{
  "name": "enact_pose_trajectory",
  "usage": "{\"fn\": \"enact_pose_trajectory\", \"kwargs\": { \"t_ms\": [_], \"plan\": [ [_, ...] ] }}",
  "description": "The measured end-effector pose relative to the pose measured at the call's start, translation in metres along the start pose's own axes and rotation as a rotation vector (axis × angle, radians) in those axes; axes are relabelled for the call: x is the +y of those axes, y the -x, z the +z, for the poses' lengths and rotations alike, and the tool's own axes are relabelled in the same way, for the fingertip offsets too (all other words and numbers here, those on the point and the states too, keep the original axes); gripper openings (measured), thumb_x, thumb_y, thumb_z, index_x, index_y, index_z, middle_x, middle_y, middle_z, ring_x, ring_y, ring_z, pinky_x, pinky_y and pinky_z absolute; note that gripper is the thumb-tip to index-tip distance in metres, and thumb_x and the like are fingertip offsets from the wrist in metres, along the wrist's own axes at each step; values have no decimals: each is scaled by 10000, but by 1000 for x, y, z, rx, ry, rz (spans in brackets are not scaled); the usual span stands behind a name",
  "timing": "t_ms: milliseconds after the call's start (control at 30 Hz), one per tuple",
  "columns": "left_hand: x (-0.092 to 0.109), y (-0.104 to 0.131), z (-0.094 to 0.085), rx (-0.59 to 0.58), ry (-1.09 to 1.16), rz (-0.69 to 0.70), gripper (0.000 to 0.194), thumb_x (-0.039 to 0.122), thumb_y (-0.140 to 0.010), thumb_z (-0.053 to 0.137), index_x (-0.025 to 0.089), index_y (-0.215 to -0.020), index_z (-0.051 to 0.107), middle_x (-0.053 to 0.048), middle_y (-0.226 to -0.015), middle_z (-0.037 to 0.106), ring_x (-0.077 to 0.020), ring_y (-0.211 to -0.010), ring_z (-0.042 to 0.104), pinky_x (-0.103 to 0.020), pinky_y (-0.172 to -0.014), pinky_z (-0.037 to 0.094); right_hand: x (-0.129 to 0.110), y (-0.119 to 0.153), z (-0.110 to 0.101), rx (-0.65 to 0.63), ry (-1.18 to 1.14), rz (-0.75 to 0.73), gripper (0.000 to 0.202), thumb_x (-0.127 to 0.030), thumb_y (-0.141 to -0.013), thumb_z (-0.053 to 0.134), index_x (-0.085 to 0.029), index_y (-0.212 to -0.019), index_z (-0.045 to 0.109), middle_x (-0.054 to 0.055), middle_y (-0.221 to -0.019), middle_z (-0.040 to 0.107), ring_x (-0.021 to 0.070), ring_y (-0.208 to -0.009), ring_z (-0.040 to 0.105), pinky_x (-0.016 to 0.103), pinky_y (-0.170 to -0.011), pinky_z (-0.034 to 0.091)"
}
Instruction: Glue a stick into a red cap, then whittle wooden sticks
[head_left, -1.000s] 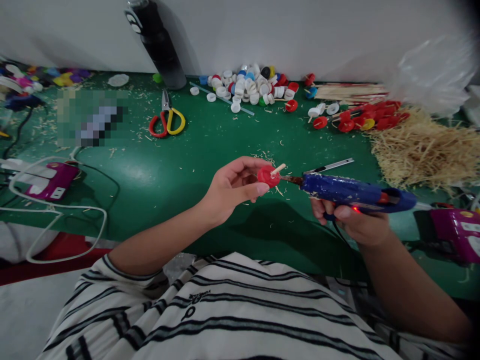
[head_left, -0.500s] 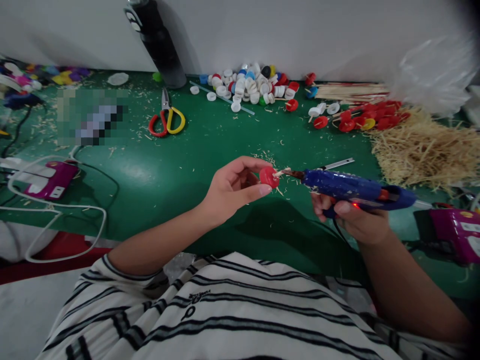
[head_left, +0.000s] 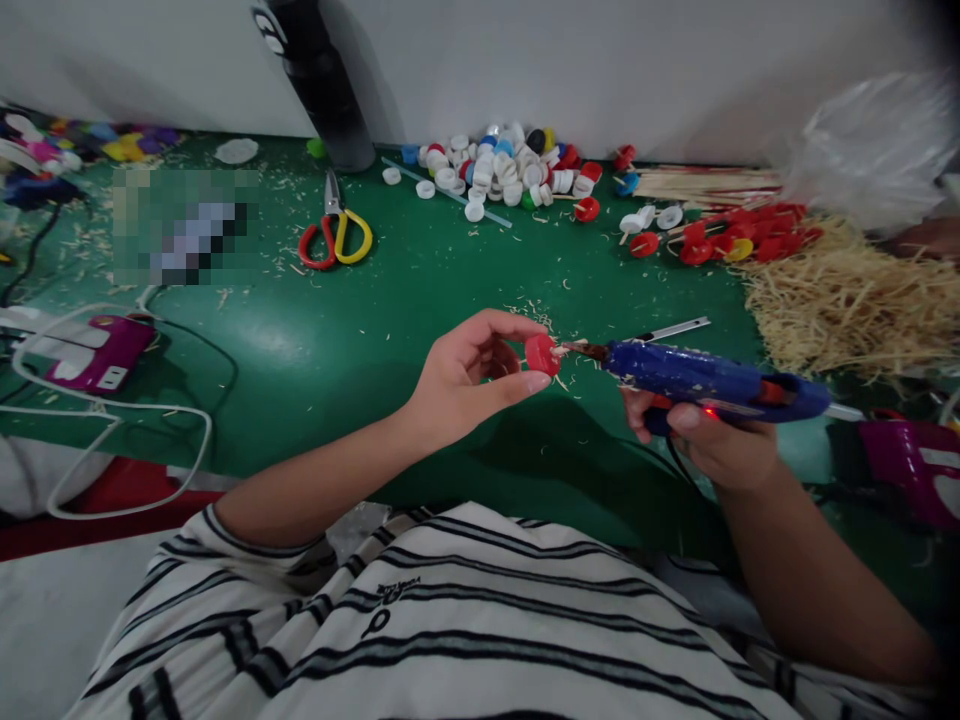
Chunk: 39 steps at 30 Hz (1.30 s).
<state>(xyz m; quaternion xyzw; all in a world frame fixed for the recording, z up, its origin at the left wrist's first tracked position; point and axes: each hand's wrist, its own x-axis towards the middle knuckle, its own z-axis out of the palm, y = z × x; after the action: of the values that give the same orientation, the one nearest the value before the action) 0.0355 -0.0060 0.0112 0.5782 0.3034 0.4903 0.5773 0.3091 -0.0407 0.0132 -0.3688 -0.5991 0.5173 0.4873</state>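
My left hand (head_left: pixel 469 375) pinches a red bottle cap (head_left: pixel 541 354) between thumb and fingers, above the green table (head_left: pixel 375 300). A short wooden stick pokes out of the cap toward the right. My right hand (head_left: pixel 712 440) grips a blue hot glue gun (head_left: pixel 712 380) with a red light lit near the trigger. The gun's brown nozzle (head_left: pixel 589 351) points left and sits right at the stick on the cap.
A pile of white, red and blue bottle caps (head_left: pixel 502 170) lies at the back. Red-and-yellow scissors (head_left: pixel 334 235), a black bottle (head_left: pixel 319 85), wooden sticks (head_left: pixel 705 185), red caps with sticks (head_left: pixel 742 240), a straw heap (head_left: pixel 847 300), a utility knife (head_left: pixel 671 330) and magenta power strips (head_left: pixel 94 355) surround the hands.
The glue gun's nozzle has closed in on the cap's stick, and my left hand turned the cap slightly so the stick points toward the nozzle.
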Motion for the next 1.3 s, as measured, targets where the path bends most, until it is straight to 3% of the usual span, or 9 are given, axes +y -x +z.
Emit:
{"fn": "enact_pose_trajectory", "kwargs": {
  "t_ms": [333, 733, 1300],
  "plan": [
    [-1, 1, -1, -16, 7, 26, 390, 259, -784, 938, 213, -1118, 743, -17, -1041, 766, -62, -761, 661, -180, -675, 562, 0, -2, 4, 21, -12, -31, 268, -521, -843, 882, -255, -836, 859, 36, -718, 720, 147, -527, 627, 258, -403, 501],
    [-2, 2, -2, -22, -86, 101, 399, 262, -797, 925, 206, -1144, 736, -33, -1057, 773, -68, -774, 678, -180, -699, 587, 7, 4, -6, -106, -11, -34, 195, -474, -939, 792, -282, -907, 799, 8, -717, 671, 164, -610, 616, 296, -496, 493],
    [2, 3, -2, 3, -166, 170, 393, 235, -791, 929, 210, -1137, 744, -37, -1093, 794, -70, -756, 704, -187, -685, 605, 1, 2, -2, -46, -6, 9, 249, -497, -886, 851, -268, -809, 790, -3, -704, 675, 145, -579, 636, 271, -490, 531]
  ]
}}
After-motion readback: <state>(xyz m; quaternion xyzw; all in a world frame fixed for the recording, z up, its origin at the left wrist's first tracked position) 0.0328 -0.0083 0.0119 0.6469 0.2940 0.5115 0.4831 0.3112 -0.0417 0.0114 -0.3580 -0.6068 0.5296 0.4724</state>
